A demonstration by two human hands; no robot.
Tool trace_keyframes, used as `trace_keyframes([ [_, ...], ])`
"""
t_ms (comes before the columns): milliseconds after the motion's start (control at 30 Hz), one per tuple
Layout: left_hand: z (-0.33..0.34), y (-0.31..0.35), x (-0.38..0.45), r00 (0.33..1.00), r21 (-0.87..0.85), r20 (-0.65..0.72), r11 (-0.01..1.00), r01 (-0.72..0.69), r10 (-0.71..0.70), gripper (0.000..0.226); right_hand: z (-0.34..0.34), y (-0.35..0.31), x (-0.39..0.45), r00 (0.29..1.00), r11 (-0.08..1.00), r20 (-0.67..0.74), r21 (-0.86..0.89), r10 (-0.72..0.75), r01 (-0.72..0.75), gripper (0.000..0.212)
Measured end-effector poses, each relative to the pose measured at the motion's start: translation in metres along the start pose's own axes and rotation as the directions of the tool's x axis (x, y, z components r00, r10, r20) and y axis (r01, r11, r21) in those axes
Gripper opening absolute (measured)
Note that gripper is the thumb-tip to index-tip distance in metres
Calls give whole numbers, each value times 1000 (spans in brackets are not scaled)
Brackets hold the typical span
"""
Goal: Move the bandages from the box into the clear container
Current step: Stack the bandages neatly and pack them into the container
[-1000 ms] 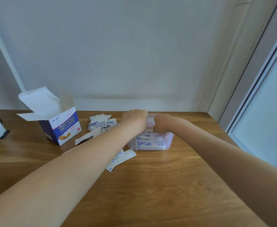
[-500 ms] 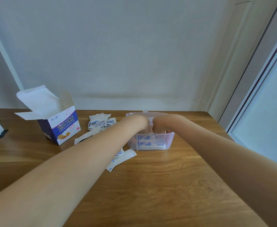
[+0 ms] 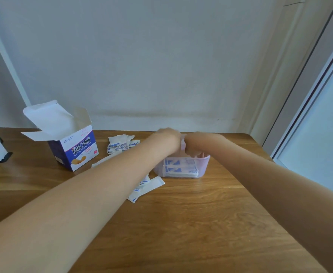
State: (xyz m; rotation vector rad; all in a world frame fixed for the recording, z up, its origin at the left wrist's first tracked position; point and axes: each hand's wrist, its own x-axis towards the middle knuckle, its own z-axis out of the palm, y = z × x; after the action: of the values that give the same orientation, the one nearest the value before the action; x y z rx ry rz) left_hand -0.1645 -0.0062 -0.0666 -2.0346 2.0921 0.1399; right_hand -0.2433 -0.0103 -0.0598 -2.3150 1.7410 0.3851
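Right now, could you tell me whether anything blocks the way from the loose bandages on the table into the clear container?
Only the hands: the left hand and right hand sit over the clear plastic container. The loose white-and-blue wrapped bandages lie just to its left on the bare wooden table, with nothing visible between.

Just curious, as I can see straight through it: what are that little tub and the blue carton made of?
The clear container looks like thin glossy plastic, faintly pink; the bandages inside show through its wall. The box looks like printed cardboard, with creased white flaps standing open.
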Motion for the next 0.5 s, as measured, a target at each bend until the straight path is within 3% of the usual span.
trace_keyframes([
  [133,-10,-25,-17,952,-98,-305,995,-32,1,17,-18,-7,-18,962,993,-253,31,-101,112,21],
  [200,-8,-41,-31,930,-120,-368,992,-26,-20,15,-19,-16,-25,885,972,-423,40,-194,232,22],
  [267,-2,-58,-48,924,-139,-377,990,18,-70,13,-13,-31,-35,832,937,-486,69,-269,343,24],
  [367,25,-82,-77,964,-90,-253,994,55,-76,16,13,-59,-51,798,870,-374,-58,-473,489,28],
  [467,64,-104,-100,995,-19,45,996,88,-87,46,54,-73,-49,745,766,-178,-188,-642,615,40],
  [500,74,-110,-107,992,-13,88,995,96,-95,55,67,-77,-44,724,734,-142,-239,-675,636,47],
])
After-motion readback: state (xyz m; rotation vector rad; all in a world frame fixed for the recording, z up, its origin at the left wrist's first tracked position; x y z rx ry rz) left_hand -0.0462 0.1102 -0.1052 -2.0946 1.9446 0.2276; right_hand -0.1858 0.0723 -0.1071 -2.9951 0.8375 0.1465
